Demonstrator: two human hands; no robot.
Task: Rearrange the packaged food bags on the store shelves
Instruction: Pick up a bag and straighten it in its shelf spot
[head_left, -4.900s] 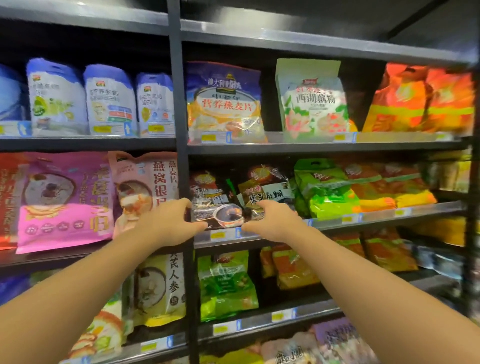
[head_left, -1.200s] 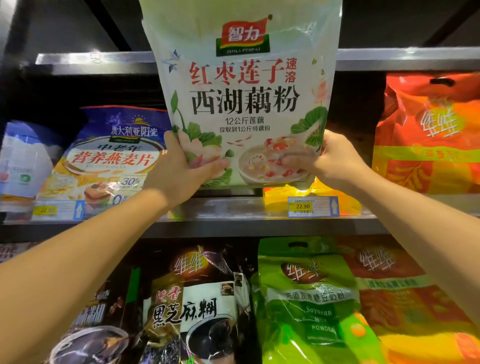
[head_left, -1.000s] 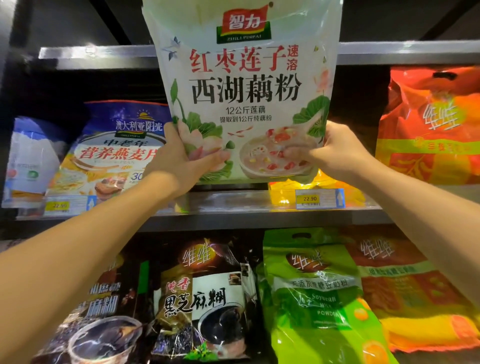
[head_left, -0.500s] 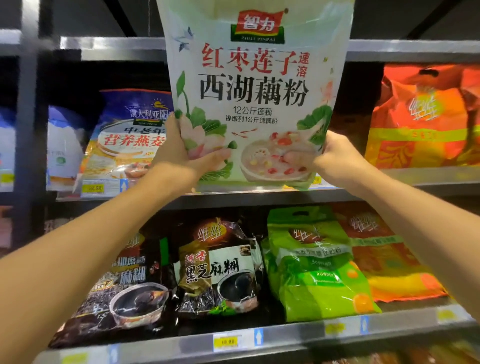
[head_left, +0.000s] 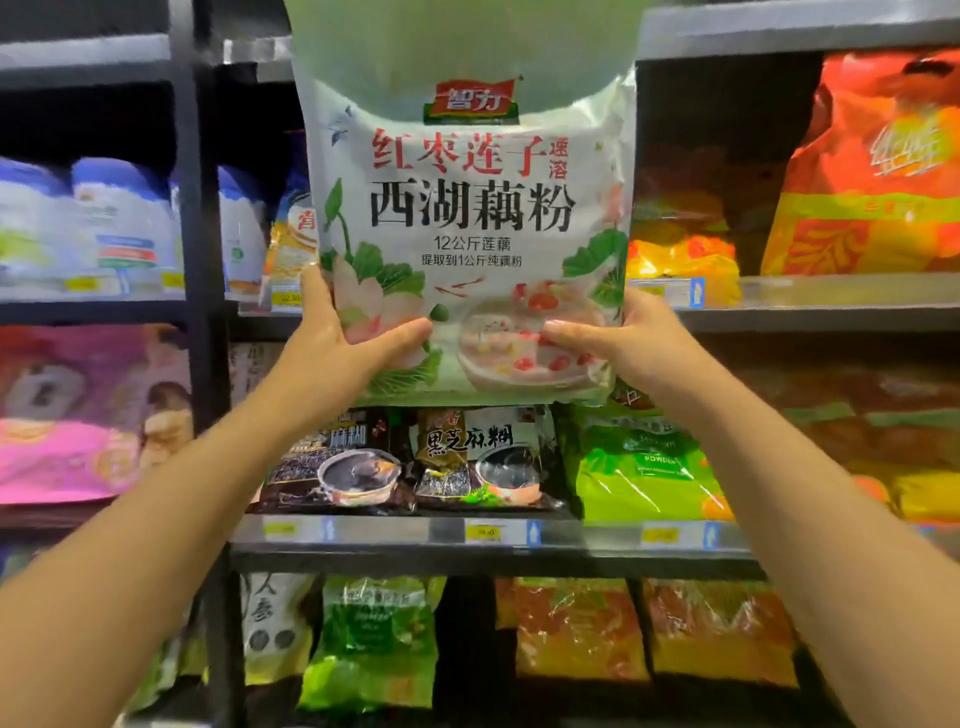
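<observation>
A large white-and-green lotus powder bag (head_left: 467, 218) with red and black Chinese print is held upright in front of the shelves, filling the upper middle of the view. My left hand (head_left: 337, 343) grips its lower left corner, thumb across the front. My right hand (head_left: 623, 343) grips the lower right corner the same way. The bag hangs in the air clear of the upper shelf (head_left: 779, 296) and hides the bags behind it.
Black sesame paste bags (head_left: 415, 462) and a green soy powder bag (head_left: 644, 462) lie on the middle shelf. Orange bags (head_left: 872, 171) stand at the upper right, blue-white bags (head_left: 119, 223) upper left, a pink bag (head_left: 67, 415) left. A black upright post (head_left: 200, 260) divides the shelf bays.
Both hands have drawn the lotus powder bag away from the upper shelf and lower, toward me. The view has pulled back, showing more shelves below.
</observation>
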